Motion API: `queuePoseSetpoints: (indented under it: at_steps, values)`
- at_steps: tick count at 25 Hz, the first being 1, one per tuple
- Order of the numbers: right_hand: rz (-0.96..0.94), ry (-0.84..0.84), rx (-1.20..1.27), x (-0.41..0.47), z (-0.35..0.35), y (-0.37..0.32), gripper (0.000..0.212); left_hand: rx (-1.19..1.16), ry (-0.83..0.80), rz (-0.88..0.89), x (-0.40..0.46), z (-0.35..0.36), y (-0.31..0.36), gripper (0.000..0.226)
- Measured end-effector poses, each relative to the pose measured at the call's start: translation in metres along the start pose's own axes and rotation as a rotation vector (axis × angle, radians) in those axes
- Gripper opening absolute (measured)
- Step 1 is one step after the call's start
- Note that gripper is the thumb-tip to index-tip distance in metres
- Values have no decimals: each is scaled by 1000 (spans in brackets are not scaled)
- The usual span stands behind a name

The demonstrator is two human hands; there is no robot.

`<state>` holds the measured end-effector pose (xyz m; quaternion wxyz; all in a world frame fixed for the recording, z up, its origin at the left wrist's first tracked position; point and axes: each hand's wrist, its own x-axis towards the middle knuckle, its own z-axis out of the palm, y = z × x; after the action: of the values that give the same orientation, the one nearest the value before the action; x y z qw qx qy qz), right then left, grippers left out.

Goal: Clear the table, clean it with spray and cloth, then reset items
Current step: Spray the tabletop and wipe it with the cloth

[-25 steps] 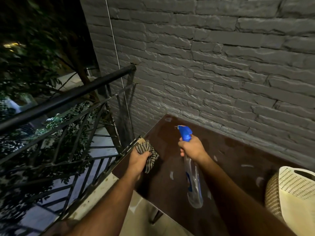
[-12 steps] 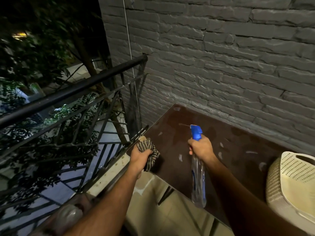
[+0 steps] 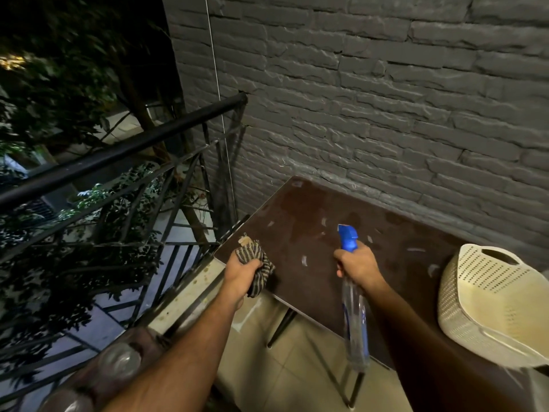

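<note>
Your left hand (image 3: pixel 242 270) clutches a bunched cloth (image 3: pixel 258 261) at the table (image 3: pixel 312 209) corner. Your right hand (image 3: pixel 358 267) grips a spray bottle (image 3: pixel 353 307) over bare tabletop, near a basket (image 3: pixel 493 298).

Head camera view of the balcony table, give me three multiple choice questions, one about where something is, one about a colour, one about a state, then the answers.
1. Where does the basket stand?
A. on the right end of the table
B. on the floor under the table
C. on the railing

2. What colour is the trigger head of the spray bottle?
A. red
B. blue
C. white

3. What is the left hand doing?
A. resting flat and empty
B. gripping a bunched striped cloth
C. holding the railing

Answers:
1 A, the pale perforated basket sits on the brown top at its right end.
2 B, the nozzle above the right hand is blue.
3 B, fingers curl around the cloth at the table's left corner.
</note>
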<state>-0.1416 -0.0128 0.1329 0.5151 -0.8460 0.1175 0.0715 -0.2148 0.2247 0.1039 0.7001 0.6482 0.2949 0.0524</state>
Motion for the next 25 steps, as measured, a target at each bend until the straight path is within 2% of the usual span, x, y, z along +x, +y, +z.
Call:
queuePoseSetpoints:
  at_steps: [10, 21, 25]
  values:
    - [-77, -300, 61, -34, 4, -5, 13, -55, 116, -3, -35, 20, -3, 36]
    - [-220, -464, 4, -45, 26, -20, 18, -67, 352, -30, -101, -7, -32, 37]
    - [-234, -413, 8, -39, 21, -24, 24, -60, 381, -14, -113, -9, -30, 32]
